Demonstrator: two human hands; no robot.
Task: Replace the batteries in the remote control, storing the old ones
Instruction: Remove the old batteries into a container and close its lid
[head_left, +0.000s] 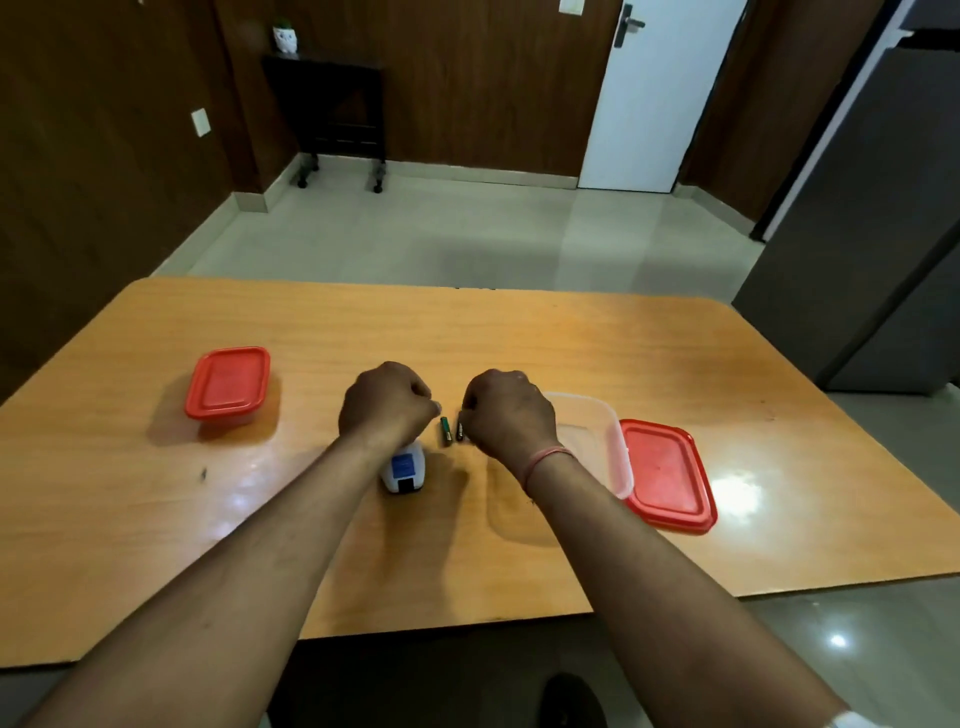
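Observation:
The white remote control, with a blue label on its back, lies at the middle of the wooden table. My left hand is closed over its far end; only the near end shows below my wrist. Two small batteries lie just right of it, side by side: a green battery and a dark battery. My right hand is curled with its fingertips pinching the dark battery against the table. The green battery lies free between my hands.
An open clear plastic container stands right of my right hand, its red lid lying beside it. A closed container with a red lid sits at the table's left. A grey cabinet stands at the right.

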